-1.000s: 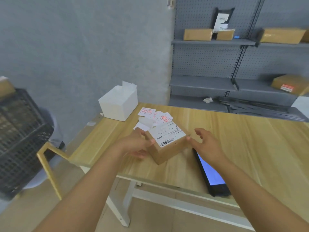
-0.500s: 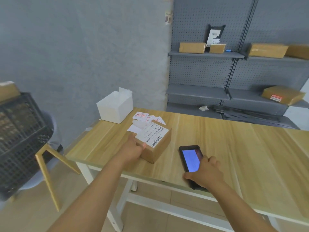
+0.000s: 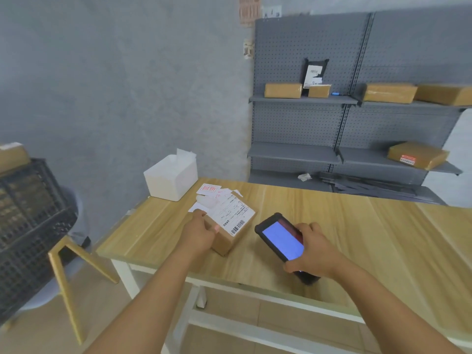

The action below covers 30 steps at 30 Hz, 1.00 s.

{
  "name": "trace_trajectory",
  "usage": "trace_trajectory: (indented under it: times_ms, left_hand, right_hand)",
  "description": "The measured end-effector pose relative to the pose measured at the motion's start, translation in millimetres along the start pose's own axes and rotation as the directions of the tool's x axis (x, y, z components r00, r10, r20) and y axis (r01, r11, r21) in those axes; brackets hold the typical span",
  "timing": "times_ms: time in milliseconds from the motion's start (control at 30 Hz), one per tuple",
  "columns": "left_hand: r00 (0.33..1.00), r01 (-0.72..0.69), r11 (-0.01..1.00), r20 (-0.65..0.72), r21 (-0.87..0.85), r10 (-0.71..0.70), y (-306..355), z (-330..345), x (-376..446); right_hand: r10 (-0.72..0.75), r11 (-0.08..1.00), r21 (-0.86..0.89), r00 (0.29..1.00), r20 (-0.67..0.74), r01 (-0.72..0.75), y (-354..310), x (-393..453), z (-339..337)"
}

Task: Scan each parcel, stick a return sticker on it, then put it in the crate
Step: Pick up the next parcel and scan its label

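Observation:
A small brown cardboard parcel (image 3: 229, 227) with a white barcode label lies on the wooden table (image 3: 357, 226) near its left end. My left hand (image 3: 200, 232) grips the parcel's near left side, thumb on its top. My right hand (image 3: 313, 254) holds a black handheld scanner (image 3: 282, 242) above the table, its lit blue screen facing up and its top end pointing toward the parcel's barcode. Red-printed return stickers (image 3: 208, 189) lie loose just behind the parcel. The black crate (image 3: 28, 226) stands on a chair at the far left.
A white box (image 3: 169, 178) sits at the table's back left corner. Grey pegboard shelves (image 3: 306, 99) behind the table carry several brown parcels. A yellow chair frame (image 3: 66, 267) stands between the crate and the table. One parcel rests on the crate's top edge.
My right hand has picked the scanner up off the table and tilted it toward the parcel. My left hand stays on the parcel, which sits a little farther left.

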<state>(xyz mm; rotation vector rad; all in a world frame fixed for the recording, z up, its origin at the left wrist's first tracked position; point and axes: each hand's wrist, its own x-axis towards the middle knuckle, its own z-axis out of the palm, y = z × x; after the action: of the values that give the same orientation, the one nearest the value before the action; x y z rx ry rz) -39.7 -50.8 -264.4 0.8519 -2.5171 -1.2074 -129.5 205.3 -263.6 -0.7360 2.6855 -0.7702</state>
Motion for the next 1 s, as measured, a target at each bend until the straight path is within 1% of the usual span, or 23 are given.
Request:
trace_trajectory:
  times_ms: [133,200,333,600,767,1000]
  left_hand:
    - [0.998,-0.033,0.997,-0.059,0.065,0.037,9,0,4]
    - [0.995,-0.054,0.994,-0.074,0.100,0.061,11,-1,5]
    - [0.994,-0.067,0.992,-0.080,0.106,0.075,12,0,7]
    - [0.995,-0.061,0.988,-0.072,0.145,0.072,14,0,10]
    - [0.995,-0.063,0.986,-0.069,0.152,0.075,15,1,10]
    - [0.993,-0.072,0.981,-0.082,0.181,0.089,17,1,10]
  right_hand:
    - [-0.071,0.988,-0.136,0.997,0.041,0.076,-7,-13,-11]
    - [-0.071,0.982,-0.170,0.995,0.065,0.081,-8,-18,-14]
    - [-0.056,0.975,-0.206,0.992,0.114,0.079,-8,-27,-22]
    - [-0.034,0.975,-0.211,0.985,0.167,0.069,-3,-34,-33]
    - [-0.042,0.982,-0.174,0.983,0.180,0.074,-3,-35,-31]
    - [-0.016,0.978,-0.203,0.980,0.201,0.057,-4,-33,-36]
